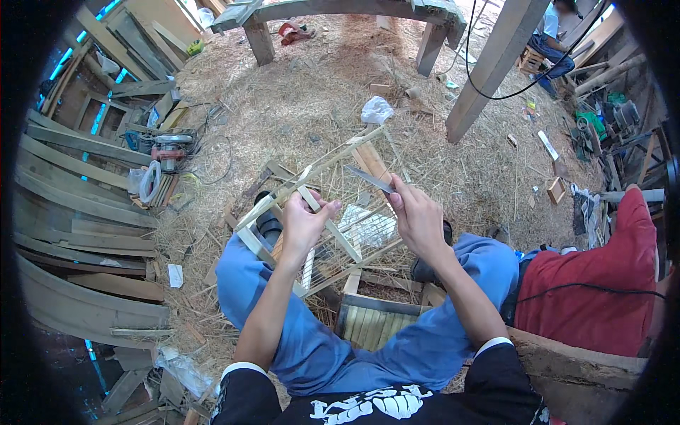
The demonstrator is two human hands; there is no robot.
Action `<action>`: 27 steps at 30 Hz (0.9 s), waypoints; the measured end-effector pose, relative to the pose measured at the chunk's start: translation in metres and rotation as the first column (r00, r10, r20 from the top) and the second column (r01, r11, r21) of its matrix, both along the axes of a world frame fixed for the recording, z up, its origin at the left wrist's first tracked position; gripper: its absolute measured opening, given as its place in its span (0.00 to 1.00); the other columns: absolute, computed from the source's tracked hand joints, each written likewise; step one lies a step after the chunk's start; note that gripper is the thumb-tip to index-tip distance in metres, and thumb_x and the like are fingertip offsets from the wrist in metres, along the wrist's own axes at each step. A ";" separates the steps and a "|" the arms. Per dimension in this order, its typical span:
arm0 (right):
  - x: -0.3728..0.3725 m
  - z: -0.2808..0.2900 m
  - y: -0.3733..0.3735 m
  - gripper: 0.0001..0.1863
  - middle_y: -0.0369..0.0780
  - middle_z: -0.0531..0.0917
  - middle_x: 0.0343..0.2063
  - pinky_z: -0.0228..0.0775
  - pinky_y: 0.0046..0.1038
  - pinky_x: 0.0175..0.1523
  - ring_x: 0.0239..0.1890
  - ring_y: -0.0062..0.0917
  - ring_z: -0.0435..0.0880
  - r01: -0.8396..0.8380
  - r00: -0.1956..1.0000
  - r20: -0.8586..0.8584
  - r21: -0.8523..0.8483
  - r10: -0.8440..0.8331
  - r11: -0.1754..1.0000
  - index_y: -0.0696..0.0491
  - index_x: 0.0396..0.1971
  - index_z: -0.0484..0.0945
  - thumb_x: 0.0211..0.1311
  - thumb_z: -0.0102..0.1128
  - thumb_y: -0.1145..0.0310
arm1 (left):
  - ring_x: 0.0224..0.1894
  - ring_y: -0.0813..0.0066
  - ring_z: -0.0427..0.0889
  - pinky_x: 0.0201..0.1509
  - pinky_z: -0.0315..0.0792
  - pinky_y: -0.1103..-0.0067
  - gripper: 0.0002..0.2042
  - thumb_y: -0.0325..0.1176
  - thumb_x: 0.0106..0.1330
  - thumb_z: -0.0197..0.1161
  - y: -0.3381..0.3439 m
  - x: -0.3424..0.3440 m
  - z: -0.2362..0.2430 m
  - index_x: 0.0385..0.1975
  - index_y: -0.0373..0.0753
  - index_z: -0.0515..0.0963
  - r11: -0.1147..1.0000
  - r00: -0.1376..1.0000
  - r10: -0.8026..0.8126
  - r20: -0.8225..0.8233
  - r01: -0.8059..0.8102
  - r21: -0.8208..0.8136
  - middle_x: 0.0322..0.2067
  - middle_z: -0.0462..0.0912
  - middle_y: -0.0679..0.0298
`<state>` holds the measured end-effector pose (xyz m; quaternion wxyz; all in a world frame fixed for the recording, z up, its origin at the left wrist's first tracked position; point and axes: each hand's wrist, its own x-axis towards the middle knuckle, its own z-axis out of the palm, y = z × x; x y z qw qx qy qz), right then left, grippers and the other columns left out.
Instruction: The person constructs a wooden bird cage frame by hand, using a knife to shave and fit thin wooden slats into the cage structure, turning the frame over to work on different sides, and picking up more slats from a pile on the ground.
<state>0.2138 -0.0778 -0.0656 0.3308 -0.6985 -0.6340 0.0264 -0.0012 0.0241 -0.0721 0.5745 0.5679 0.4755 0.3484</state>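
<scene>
Over my lap lies a light frame of thin wooden or bamboo strips [343,150], tilted, with many slim slats across it. My left hand [303,223] is closed around a strip at its left side, the thumb pressing on a short pale crosspiece [343,241]. My right hand [419,221] grips a knife [370,178] by its handle, the blade pointing up and left over the frame. Just beyond the blade is a flat piece of wood [371,160]. Whether the blade touches anything I cannot tell.
Below the frame stands a slatted stool [379,326] between my knees. A corded power tool [170,150] lies at left by stacked boards [78,170]. Red cloth [595,294] is close on my right. A post [489,71] and bench [340,10] stand ahead; another person [551,42] sits far right.
</scene>
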 end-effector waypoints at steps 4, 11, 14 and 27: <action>0.002 0.000 0.000 0.21 0.44 0.81 0.33 0.75 0.42 0.41 0.37 0.40 0.83 0.003 1.000 0.010 0.005 -0.003 1.000 0.55 0.60 0.74 0.77 0.46 0.60 | 0.33 0.75 0.85 0.34 0.80 0.79 0.19 0.31 0.62 0.75 0.000 0.002 0.002 0.41 0.33 0.69 1.000 0.999 -0.019 -0.039 0.019 0.001 0.30 0.81 0.61; 0.009 0.010 0.001 0.21 0.49 0.83 0.40 0.73 0.44 0.49 0.45 0.46 0.82 -0.032 0.991 -0.130 -0.184 0.008 0.982 0.57 0.56 0.76 0.77 0.45 0.57 | 0.29 0.77 0.83 0.32 0.78 0.79 0.17 0.37 0.66 0.72 0.000 0.003 -0.015 0.36 0.34 0.70 0.999 0.999 0.036 0.037 -0.037 0.039 0.27 0.81 0.62; 0.018 0.011 0.004 0.23 0.52 0.83 0.44 0.73 0.44 0.53 0.48 0.48 0.82 -0.104 0.977 -0.212 -0.311 0.038 0.945 0.57 0.56 0.76 0.78 0.44 0.55 | 0.26 0.78 0.82 0.30 0.76 0.80 0.19 0.42 0.64 0.74 -0.004 0.004 -0.018 0.32 0.35 0.72 0.993 0.996 0.061 -0.063 -0.054 0.108 0.23 0.81 0.64; 0.025 0.006 0.001 0.21 0.52 0.83 0.42 0.71 0.42 0.53 0.49 0.48 0.82 -0.175 0.939 -0.342 -0.373 0.040 0.911 0.54 0.56 0.76 0.78 0.44 0.54 | 0.27 0.75 0.85 0.30 0.77 0.77 0.18 0.38 0.62 0.75 -0.011 0.002 -0.028 0.33 0.34 0.71 0.978 0.989 0.023 -0.143 0.007 0.207 0.23 0.82 0.61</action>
